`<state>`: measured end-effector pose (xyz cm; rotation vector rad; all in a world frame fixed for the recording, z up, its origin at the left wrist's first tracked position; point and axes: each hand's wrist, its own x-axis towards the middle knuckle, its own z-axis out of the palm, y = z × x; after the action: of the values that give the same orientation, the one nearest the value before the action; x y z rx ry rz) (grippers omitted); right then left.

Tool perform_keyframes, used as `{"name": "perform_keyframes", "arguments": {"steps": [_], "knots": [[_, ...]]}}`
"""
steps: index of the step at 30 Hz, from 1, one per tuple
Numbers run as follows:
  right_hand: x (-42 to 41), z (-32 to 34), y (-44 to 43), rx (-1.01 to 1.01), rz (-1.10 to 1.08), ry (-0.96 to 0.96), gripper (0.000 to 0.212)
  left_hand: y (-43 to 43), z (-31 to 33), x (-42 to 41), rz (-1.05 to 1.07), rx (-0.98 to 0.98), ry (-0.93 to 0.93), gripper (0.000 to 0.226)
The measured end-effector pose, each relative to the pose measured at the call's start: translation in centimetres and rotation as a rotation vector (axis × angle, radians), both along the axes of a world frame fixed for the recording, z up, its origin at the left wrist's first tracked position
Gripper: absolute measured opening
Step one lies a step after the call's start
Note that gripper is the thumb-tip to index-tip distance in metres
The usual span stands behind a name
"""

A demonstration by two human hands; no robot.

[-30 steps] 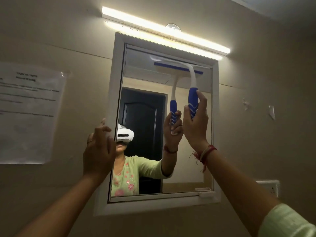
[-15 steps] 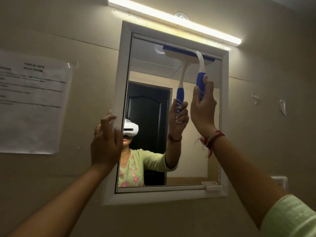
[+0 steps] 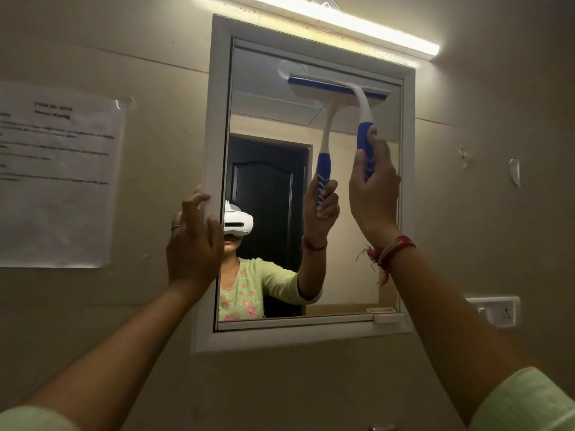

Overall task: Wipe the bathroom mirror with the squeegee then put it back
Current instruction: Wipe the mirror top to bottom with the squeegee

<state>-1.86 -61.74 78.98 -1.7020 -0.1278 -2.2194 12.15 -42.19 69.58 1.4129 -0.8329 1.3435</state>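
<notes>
Right hand [image 3: 373,194] is up high, fingers wrapped tight around the blue grip of the squeegee [image 3: 362,119], and the white neck curves up and left to the blue blade, which lies flat against the glass along the top right of the mirror [image 3: 280,119], just under the upper edge of the white frame [image 3: 217,119]. The blade slopes a little, its left end higher than its right, and its own reflection sits right beneath it. Over on the other side, the left hand [image 3: 193,241] is braced on the left side of the frame, fingers curled round its edge, a ring showing on one finger. A red thread band [image 3: 390,250] sits on the right wrist. Above the mirror the tube light [image 3: 342,23] is glowing. A printed paper sheet [image 3: 59,175] is taped to the wall on the left, and a white switch plate [image 3: 497,311] sits low on the right.
</notes>
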Motion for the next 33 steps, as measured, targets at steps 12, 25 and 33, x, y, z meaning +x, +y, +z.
{"name": "perform_keyframes", "arguments": {"steps": [12,25,33], "knots": [[-0.1,-5.2,-0.1,-0.028,0.031,0.028,0.040,0.1,-0.1,-0.1,-0.008,0.011,-0.002,0.027],[-0.5,-9.1,0.4,-0.022,0.034,0.093,0.042,-0.1,-0.2,0.2,0.015,0.002,0.000,0.025],[-0.2,-13.1,0.8,0.016,0.002,0.112,0.046,-0.3,-0.1,0.6,0.027,-0.009,0.006,0.026]]}}
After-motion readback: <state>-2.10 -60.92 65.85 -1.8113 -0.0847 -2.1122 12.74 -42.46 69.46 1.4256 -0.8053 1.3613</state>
